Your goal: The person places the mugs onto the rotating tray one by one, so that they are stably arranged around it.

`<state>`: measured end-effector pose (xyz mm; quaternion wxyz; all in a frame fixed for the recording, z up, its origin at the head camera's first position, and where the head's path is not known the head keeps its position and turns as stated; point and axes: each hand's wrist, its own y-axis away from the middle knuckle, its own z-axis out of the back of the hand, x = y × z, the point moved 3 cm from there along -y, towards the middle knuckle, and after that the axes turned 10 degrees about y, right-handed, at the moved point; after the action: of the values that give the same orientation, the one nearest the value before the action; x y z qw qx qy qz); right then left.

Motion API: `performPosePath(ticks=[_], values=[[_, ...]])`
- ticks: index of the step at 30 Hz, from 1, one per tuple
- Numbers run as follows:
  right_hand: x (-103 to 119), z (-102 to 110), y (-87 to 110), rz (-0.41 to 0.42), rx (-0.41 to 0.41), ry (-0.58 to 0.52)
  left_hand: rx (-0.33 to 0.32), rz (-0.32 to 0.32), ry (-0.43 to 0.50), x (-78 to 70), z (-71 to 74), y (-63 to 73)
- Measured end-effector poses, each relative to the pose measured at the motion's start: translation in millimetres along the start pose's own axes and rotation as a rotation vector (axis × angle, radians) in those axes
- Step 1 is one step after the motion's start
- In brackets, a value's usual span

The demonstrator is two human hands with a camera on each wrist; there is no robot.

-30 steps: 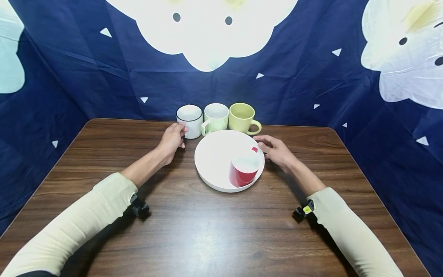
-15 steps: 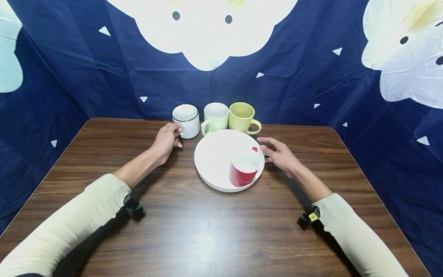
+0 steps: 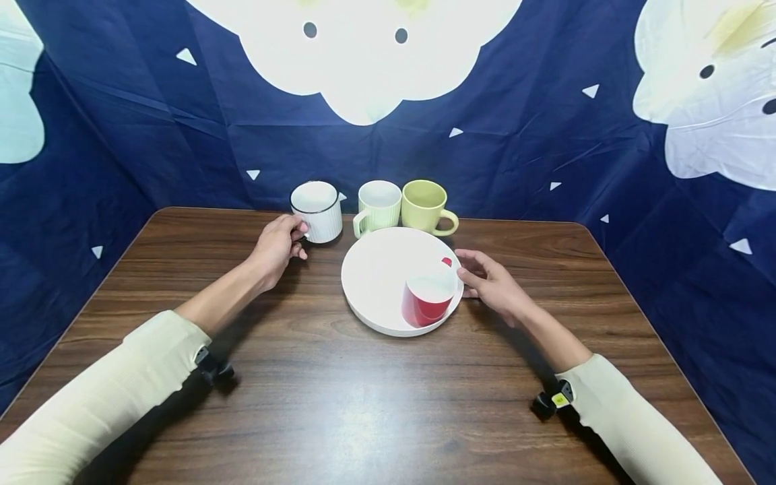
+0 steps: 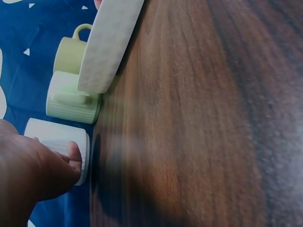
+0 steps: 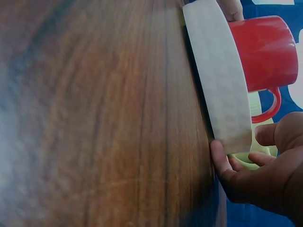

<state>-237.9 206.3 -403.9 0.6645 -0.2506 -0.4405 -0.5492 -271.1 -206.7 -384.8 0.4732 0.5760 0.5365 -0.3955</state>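
Note:
At the back left of the table, my left hand (image 3: 275, 246) pinches a white ribbed mug (image 3: 323, 222) with a dark rim on its near left side; its handle is mostly hidden by the fingers. Whether its base touches the table, I cannot tell. A round white plate (image 3: 372, 283) with a raised rim lies mid-table, and a red mug (image 3: 427, 306) with a white inside stands upright on its right part. Beside the plate's right edge is my right hand (image 3: 494, 283), fingers loosely bent, one fingertip (image 5: 218, 149) at the plate's lower side and the thumb near its rim.
Behind the plate stand a pale green ribbed mug (image 3: 380, 205) and a yellow-green mug (image 3: 423, 205), close together. The wooden table (image 3: 364, 404) ends at a blue cloth backdrop (image 3: 515, 155) with white cloud shapes.
My left hand has moved left with the white ribbed mug, widening the gap to the pale green mug. My right hand has shifted slightly right and nearer along the plate's edge; the plate stays put.

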Motion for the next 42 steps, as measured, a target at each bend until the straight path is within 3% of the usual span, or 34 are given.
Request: performPosePath(ticks=[15, 42], values=[[2.2, -6.7, 11.0, 0.015, 0.009, -0.058, 0.019, -0.008, 0.018, -2.0, 12.4, 14.6], [0.3, 1.1, -6.8, 0.009, 0.025, -0.046, 0.102, 0.036, 0.026, 3.1, 24.9, 45.4]])
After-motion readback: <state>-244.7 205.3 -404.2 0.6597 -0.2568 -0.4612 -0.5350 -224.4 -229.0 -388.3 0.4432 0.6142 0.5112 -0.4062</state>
